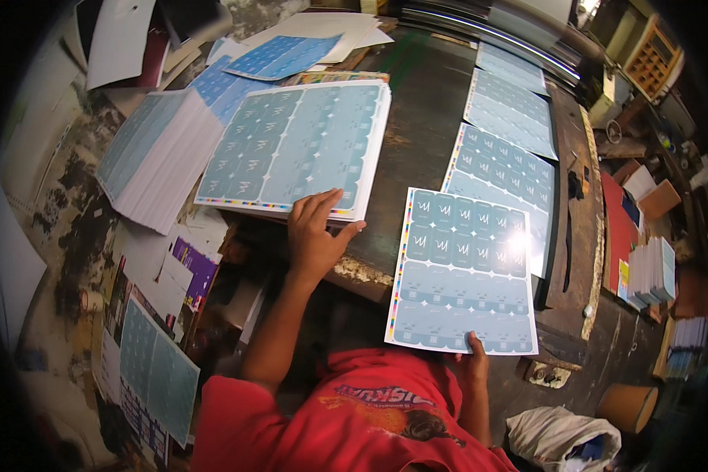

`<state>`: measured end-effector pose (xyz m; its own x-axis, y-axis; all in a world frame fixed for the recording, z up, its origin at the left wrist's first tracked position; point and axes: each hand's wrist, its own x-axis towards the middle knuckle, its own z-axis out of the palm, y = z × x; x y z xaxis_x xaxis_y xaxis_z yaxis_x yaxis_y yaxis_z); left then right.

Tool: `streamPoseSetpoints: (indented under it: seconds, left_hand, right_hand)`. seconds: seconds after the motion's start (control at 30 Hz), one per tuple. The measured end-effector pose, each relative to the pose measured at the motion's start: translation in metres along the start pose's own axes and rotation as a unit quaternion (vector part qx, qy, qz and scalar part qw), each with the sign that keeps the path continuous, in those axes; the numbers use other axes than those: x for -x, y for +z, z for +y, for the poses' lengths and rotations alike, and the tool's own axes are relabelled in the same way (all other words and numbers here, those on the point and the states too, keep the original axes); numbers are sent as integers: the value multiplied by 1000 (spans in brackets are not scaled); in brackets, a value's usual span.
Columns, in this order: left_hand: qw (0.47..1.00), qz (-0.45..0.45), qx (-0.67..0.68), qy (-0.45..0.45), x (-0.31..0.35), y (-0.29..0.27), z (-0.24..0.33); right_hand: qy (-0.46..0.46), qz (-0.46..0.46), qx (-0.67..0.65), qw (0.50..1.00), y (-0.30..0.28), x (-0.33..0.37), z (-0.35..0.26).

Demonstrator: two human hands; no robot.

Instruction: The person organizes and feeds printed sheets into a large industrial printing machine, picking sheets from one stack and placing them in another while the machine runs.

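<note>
My right hand grips the near edge of a printed sheet, thumb on top. Rows of blue-green card designs cover this sheet, with a colour strip down its left side, and light glares off its right part. My left hand rests at the near right corner of a thick stack of similar sheets. Its fingers lie on the top sheet and its thumb is spread apart by the stack's edge. More printed sheets lie overlapped in a row on the dark table, partly under the held sheet.
A second tall stack leans left of the first. Loose blue sheets and white paper lie behind it. Metal rollers run along the far edge. Bundled cards stand at the right, above a cloth sack and a brown tub.
</note>
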<state>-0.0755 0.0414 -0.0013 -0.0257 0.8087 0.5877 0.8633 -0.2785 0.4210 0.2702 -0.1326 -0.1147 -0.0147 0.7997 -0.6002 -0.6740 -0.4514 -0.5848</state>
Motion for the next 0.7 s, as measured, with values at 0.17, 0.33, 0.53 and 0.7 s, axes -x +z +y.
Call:
streamPoseSetpoints:
  seconds: [0.17, 0.33, 0.53, 0.7]
  left_hand:
    - [996, -57, 33, -61, -14, -8, 10]
    - [987, -68, 105, -105, -22, -11, -7]
    - [947, -140, 170, -233, -45, -20, -18]
    - [914, -140, 238, -297, -51, -14, -33]
  right_hand:
    - [-21, 61, -10, 998, -7, 7, 10]
    - [4, 97, -5, 995, 1, 10, 9]
    - [10, 107, -18, 994, 4, -1, 7]
    - [24, 83, -15, 996, 14, -1, -1]
